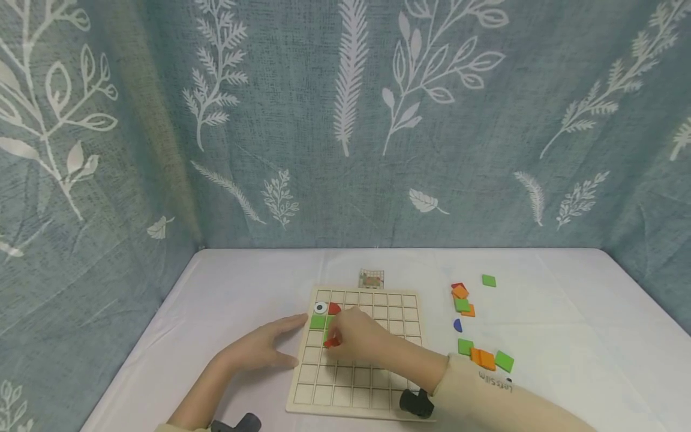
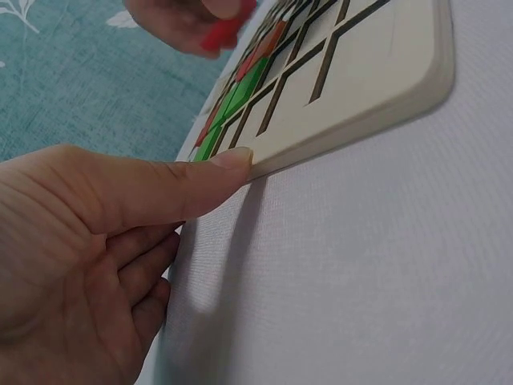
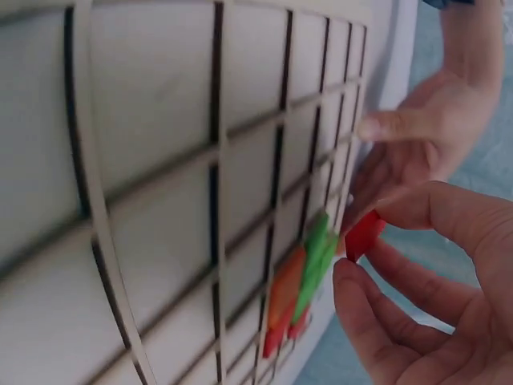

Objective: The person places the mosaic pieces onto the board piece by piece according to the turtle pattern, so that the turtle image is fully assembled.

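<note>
A pale grid board [image 1: 356, 413] lies on the white table, divided into square cells by raised lines. My right hand [image 1: 358, 337] hovers over its left part and pinches a small red tile [image 3: 363, 235] between thumb and fingers. At the board's upper left sit a round eye piece [image 1: 321, 308], a red rounded piece [image 1: 335, 308] and green tiles [image 1: 317, 322]. An orange tile [image 3: 287, 281] shows beside the green ones in the right wrist view. Along the left edge rests my left hand [image 1: 263, 346], its thumb touching the rim in the left wrist view.
A small picture card [image 1: 371, 279] lies behind the board. To the right are scattered loose pieces: green tiles [image 1: 504, 361], orange tiles [image 1: 486, 359], a blue half-round piece [image 1: 457, 325] and a lone green tile [image 1: 488, 281]. A patterned curtain [image 1: 324, 198] surrounds the table.
</note>
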`<state>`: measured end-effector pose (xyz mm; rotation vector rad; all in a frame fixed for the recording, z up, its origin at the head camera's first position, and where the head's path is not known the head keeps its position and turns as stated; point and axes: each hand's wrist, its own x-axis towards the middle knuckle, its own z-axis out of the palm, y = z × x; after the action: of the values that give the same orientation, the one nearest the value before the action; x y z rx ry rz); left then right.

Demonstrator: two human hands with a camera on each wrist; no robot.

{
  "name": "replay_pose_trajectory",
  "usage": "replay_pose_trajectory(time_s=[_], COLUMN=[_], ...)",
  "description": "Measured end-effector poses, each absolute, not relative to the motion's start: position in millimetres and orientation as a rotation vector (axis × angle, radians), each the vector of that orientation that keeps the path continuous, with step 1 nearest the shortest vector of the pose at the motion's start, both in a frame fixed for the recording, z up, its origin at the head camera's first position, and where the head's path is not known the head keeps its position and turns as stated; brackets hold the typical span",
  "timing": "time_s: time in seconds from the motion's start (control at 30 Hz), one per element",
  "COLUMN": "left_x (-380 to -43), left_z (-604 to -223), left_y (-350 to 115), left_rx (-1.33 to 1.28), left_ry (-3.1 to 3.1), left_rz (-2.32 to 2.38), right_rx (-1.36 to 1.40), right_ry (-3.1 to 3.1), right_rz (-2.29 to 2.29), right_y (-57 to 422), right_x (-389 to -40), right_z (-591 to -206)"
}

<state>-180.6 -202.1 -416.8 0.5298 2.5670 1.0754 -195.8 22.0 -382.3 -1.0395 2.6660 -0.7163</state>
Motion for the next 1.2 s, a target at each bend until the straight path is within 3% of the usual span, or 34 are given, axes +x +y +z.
replay_pose_trajectory(time_s=[0.77, 1.2], left_x=[-178.6, -180.7], left_z=[-414.2, -416.2], left_y=[-201.4, -201.0], left_rx=[0.482, 0.472], left_ry=[2.548, 2.552], left_rz=[1.089, 1.081], right_rx=[-1.148, -1.058], right_ry=[2.903, 2.844], right_rz=[-0.391, -0.379], right_y=[7.5, 12.4], right_x=[-179.8, -179.5], right_z=[-402.4, -398.0])
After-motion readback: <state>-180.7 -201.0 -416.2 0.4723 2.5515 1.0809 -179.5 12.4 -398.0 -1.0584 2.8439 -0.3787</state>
